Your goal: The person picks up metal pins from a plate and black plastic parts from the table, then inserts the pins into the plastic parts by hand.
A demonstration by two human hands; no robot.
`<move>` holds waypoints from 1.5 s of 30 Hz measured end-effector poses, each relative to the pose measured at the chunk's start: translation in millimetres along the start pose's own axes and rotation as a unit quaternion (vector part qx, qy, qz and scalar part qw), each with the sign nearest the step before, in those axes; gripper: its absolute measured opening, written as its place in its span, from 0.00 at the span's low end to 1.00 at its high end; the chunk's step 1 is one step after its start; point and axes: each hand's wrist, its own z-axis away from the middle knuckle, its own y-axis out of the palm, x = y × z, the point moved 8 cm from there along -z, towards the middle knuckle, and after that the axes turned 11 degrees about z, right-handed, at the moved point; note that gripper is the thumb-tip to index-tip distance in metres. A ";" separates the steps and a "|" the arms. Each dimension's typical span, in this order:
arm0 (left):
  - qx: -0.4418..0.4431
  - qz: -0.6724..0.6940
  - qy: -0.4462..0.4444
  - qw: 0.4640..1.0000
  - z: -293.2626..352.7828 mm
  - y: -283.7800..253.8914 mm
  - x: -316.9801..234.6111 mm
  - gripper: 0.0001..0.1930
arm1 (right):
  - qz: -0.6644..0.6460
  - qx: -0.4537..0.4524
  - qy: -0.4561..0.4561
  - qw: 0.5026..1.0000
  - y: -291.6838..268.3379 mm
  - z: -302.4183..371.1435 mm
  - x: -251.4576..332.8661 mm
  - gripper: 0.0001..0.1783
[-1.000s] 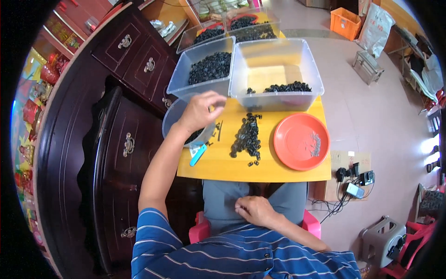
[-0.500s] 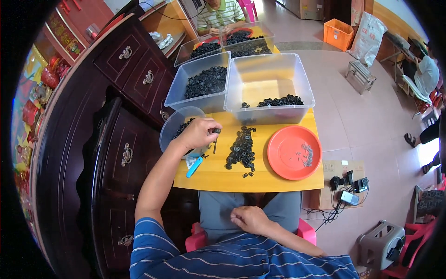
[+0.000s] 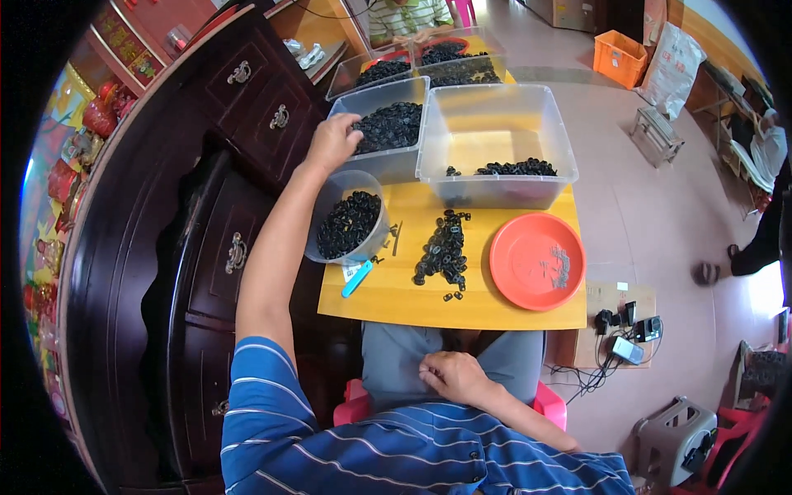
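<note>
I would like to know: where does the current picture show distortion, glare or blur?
Head view: the dark wooden dresser bows along the left rim, and the corners are black; head view: white glare washes out a patch at the far right, near another person's sandal, which looks smeared; head view: the left hand and the loose black pieces on the yellow table look fairly clear.

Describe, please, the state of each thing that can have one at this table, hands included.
Black oval parts: heaped loose.
Left rectangular bin: open, holding plenty of parts.
Right rectangular bin: open, base mostly bare.
Round tub: open, partly filled.
Orange-red plate: holding scattered silvery pins.
Turquoise tool: lying flat.
Left hand: fingers bent over left rectangular bin; grip unclear.
Right hand: resting on the lap.
</note>
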 end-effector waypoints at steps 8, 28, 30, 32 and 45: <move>0.039 0.179 -0.067 0.981 82.6 32.7 -78.8 0.07 | 0.004 -0.024 0.008 1.000 -6.3 -3.6 -2.6 0.08; 0.144 0.128 -0.046 0.980 215.8 153.1 -175.4 0.08 | 0.057 -0.017 -0.009 0.998 7.7 -0.1 -5.2 0.08; 0.149 0.129 -0.038 0.980 217.1 154.4 -177.6 0.07 | 0.056 -0.018 -0.005 0.998 8.8 0.7 -5.2 0.08; 0.150 0.123 -0.048 0.980 216.6 154.9 -177.5 0.06 | 0.060 -0.016 -0.003 0.998 10.0 1.2 -5.9 0.08; 0.108 0.146 -0.118 0.976 246.4 141.6 -160.3 0.06 | 0.064 -0.037 0.012 0.997 1.7 -0.4 -10.0 0.07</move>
